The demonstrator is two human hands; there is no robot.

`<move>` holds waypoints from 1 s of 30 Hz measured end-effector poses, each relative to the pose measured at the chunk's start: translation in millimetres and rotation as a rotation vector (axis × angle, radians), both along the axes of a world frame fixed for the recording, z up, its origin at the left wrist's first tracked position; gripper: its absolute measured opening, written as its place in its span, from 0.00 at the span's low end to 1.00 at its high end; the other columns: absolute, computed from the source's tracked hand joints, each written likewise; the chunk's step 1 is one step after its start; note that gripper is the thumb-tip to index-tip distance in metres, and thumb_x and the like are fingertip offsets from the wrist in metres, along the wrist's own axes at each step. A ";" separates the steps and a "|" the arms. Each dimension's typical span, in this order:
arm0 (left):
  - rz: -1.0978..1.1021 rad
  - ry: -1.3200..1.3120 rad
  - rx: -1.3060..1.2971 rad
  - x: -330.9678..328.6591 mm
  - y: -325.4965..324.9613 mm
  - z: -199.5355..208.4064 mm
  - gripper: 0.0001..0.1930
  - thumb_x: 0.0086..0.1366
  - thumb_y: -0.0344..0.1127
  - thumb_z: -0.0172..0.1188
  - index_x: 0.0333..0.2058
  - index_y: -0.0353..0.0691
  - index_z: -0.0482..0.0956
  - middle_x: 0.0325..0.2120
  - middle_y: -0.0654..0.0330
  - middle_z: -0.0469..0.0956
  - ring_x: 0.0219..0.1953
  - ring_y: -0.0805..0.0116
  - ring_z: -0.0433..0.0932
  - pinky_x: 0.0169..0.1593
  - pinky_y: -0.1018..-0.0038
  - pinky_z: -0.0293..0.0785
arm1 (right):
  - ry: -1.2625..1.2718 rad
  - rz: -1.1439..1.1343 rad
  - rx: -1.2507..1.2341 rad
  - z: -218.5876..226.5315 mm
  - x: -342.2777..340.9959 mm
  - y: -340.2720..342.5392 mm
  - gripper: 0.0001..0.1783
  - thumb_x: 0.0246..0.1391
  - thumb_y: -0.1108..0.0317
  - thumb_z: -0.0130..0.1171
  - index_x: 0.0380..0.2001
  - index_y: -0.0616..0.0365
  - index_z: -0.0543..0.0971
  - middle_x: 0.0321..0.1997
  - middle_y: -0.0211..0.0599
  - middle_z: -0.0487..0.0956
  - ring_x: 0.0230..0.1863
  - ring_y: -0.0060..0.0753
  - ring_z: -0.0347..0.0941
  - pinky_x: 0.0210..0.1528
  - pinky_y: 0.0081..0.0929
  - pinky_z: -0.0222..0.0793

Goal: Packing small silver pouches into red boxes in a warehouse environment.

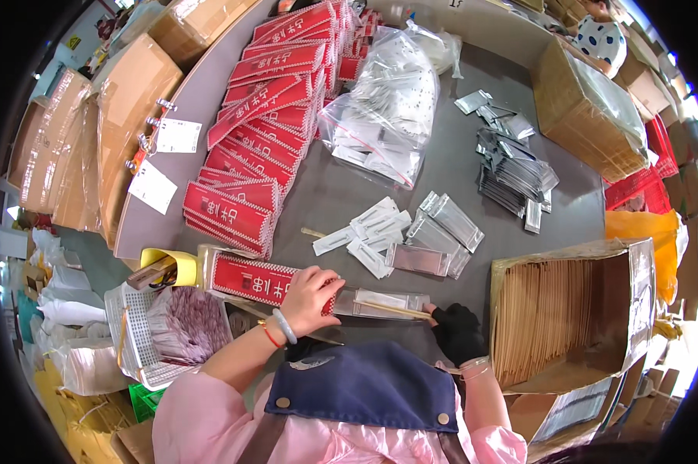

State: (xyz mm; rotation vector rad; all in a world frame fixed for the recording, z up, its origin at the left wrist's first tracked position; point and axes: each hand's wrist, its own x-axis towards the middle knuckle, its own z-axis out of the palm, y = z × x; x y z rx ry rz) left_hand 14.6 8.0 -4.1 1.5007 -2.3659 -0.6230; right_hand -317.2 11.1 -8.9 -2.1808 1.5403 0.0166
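My bare left hand (310, 301), with a bracelet at the wrist, closes over the right end of a red printed packet (248, 278) in front of me. The packet lies along a clear plastic sleeve or tray. My right hand (459, 334), in a black fingerless glove, pinches the right end of a thin wooden stick (388, 308). The stick lies along a clear sleeve (364, 298) with a white slip showing in it. Beyond my hands are small white packets (374, 228), clear flat packets (451, 224) and a pinkish flat packet (417, 260).
Red packets (241, 213) overlap in a long pile at left. A plastic bag (388, 100) of white packets and dark packets (515, 174) lie farther back. At right stands a carton (635, 309) of wooden sticks; at left, a white basket (136, 336) and yellow holder (185, 267).
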 end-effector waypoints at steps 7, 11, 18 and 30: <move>-0.018 -0.015 -0.103 -32.6 -0.6 -2.7 0.38 0.36 0.41 0.75 0.50 0.38 0.75 0.48 0.58 0.72 0.51 0.54 0.68 0.54 0.58 0.65 | -0.409 -0.242 -0.244 -60.3 10.6 -1.3 0.08 0.47 0.67 0.63 0.34 0.51 0.83 0.36 0.40 0.79 0.40 0.47 0.75 0.42 0.41 0.72; -0.052 0.041 -0.126 -43.8 -4.4 -15.5 0.35 0.38 0.38 0.73 0.49 0.36 0.75 0.45 0.58 0.72 0.46 0.55 0.70 0.50 0.61 0.68 | -0.505 -0.351 -0.082 -32.7 46.0 -3.3 0.11 0.48 0.72 0.66 0.37 0.58 0.82 0.35 0.43 0.79 0.38 0.41 0.78 0.43 0.32 0.74; -0.257 -0.154 -0.135 -54.1 -21.7 -11.9 0.16 0.49 0.36 0.65 0.39 0.51 0.79 0.41 0.58 0.72 0.43 0.57 0.71 0.44 0.61 0.68 | -0.315 -0.003 -0.308 -2.2 61.7 -16.9 0.34 0.36 0.56 0.73 0.49 0.53 0.74 0.47 0.40 0.75 0.49 0.45 0.72 0.49 0.43 0.67; 0.340 -0.092 -0.194 29.5 -33.5 1.9 0.34 0.39 0.44 0.74 0.48 0.40 0.76 0.54 0.48 0.66 0.58 0.45 0.62 0.59 0.47 0.60 | -0.168 -0.094 -0.269 21.5 35.4 -12.9 0.33 0.32 0.52 0.72 0.44 0.54 0.74 0.41 0.37 0.75 0.45 0.45 0.70 0.49 0.44 0.60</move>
